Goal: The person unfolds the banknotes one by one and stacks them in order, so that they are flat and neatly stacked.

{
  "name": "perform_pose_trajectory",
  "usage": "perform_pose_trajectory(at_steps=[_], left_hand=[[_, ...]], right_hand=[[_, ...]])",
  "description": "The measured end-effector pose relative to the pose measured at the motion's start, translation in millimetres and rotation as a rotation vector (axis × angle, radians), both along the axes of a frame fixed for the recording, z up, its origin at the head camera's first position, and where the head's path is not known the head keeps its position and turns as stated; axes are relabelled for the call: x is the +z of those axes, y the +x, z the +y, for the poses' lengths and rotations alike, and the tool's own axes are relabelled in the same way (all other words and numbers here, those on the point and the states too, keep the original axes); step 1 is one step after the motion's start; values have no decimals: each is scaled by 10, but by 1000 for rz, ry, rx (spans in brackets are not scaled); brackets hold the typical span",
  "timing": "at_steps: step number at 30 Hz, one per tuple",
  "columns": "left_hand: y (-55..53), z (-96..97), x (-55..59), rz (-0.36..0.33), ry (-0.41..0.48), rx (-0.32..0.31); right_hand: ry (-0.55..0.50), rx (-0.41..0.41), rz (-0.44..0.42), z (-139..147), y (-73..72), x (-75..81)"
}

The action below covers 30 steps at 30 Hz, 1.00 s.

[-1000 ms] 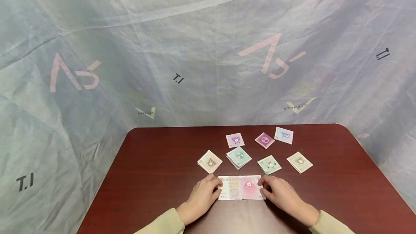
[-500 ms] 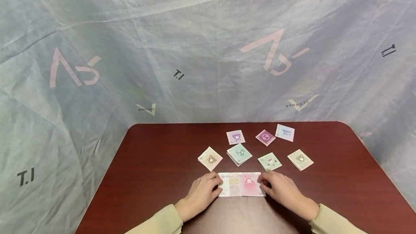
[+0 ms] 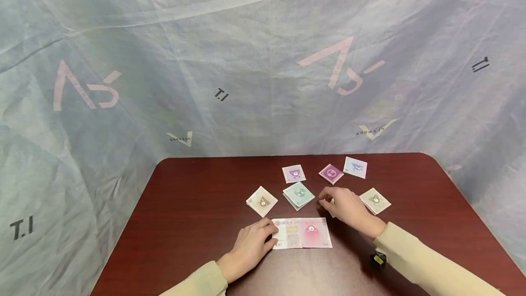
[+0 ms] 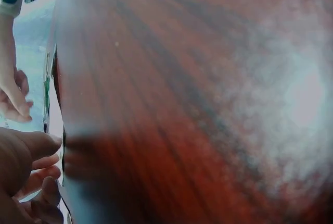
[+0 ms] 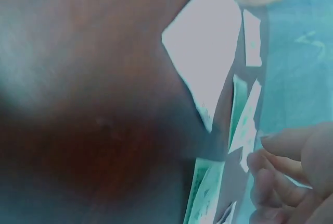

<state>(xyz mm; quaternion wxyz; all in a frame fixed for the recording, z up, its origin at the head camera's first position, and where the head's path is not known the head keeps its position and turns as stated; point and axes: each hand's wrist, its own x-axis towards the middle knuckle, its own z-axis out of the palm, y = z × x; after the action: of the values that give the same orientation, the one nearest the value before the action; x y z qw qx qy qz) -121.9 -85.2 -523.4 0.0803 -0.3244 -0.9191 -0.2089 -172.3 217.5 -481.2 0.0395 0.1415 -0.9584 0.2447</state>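
A pink-and-white 100 banknote (image 3: pixel 316 233) with a cartoon figure lies unfolded on the dark red table (image 3: pixel 185 204). My left hand (image 3: pixel 255 243) touches its left edge, thumb and forefinger slightly apart. In the left wrist view, that hand (image 4: pixel 31 172) is beside the thin edge of the paper. My right hand (image 3: pixel 347 207) is beyond the note's right side, its fingers bent over the spot of a folded green note, which it mostly hides in the head view. The right wrist view shows this hand (image 5: pixel 286 177) holding nothing, near a folded green note (image 5: pixel 205 190).
Around the hands lie other folded notes: a brown one (image 3: pixel 262 202), a teal one (image 3: pixel 298 195), an olive one (image 3: pixel 375 201), a lilac one (image 3: pixel 293 173), a purple one (image 3: pixel 331 174) and a blue one (image 3: pixel 355 167). A grey printed cloth (image 3: pixel 246 122) hangs behind the table.
My right hand has left the right edge of the 100 banknote and moved forward over the folded green note. My left hand stays at the left edge. The head view has shifted slightly.
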Motion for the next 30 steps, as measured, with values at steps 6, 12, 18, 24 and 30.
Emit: perform_pose_trajectory(at_steps=[6, 12, 18, 24, 30], left_hand=[[1, -24, -19, 6, 2, -10], [-6, -9, -30, 13, 22, -1], [15, 4, -40, 10, 40, 17], [54, -13, -76, 19, 28, 27], [46, -31, -78, 30, 34, 26]], right_hand=[[24, -88, -9, -118, -198, -93], [82, -136, -16, -212, -299, -187], [158, -149, 16, -273, -305, -248], [210, -60, 90, -327, -257, -258], [222, -41, 85, -356, -290, -227]])
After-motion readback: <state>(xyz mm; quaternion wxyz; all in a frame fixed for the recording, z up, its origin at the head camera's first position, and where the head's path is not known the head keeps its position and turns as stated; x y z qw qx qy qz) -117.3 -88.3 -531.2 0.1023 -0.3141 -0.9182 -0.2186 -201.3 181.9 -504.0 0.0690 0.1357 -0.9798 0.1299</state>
